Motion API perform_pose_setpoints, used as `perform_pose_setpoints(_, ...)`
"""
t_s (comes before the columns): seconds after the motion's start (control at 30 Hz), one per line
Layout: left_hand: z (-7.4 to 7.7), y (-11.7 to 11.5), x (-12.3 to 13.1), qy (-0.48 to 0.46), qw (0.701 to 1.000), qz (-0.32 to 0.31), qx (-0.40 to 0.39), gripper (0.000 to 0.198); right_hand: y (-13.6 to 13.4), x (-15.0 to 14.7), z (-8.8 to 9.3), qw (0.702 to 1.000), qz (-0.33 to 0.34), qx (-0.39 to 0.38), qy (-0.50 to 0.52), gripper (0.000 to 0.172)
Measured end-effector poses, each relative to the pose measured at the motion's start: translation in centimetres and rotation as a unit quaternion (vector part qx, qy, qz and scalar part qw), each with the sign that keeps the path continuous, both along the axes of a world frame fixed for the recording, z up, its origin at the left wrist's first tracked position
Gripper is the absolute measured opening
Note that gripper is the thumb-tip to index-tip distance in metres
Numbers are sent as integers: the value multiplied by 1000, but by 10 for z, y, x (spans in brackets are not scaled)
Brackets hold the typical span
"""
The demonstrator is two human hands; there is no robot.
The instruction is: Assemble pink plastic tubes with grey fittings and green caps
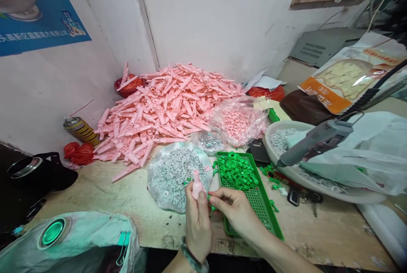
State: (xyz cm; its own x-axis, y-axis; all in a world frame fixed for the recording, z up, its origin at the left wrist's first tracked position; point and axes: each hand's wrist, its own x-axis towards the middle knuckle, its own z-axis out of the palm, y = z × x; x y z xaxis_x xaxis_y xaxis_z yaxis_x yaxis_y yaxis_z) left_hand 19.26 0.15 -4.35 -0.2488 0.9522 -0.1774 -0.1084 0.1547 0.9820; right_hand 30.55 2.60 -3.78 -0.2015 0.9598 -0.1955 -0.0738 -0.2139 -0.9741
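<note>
My left hand [199, 226] is closed around a pink plastic part [197, 186], its narrow neck pointing away from me. Close beside it, my right hand [231, 208] pinches a small green plastic piece [212, 207] between thumb and fingers. Just beyond my hands lies a round clear bag [159, 175] of small whitish plastic parts with thin metal pins on its right side. A green perforated tray [259, 201] sits to the right, its far half heaped with small green pieces [237, 170]. My right forearm crosses its near edge.
A large pile of long pink parts [171, 103] leans toward the wall. Right of it is a bag of small pink pieces [238, 122]. A grey electric screwdriver [314, 143] hangs over a white basin [359, 196]. Keys [313, 199] and a spray can [81, 130] lie on the table.
</note>
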Motion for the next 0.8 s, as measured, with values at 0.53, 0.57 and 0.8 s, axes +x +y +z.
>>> perform_pose_setpoints(0.53, 23, 19, -17, -349, 886, -194, -234, 40, 28, 120, 35, 842, -377, 365, -129, 49)
perform_pose_setpoints(0.57, 23, 19, -17, -346, 882, -202, -248, 40, 34, 130, 36, 885, -325, 319, -94, 44)
perform_pose_setpoints(0.8, 20, 13, -2, -394, 866, -126, -281, 29, 10, 85, 22, 965, -120, 231, 14, 24)
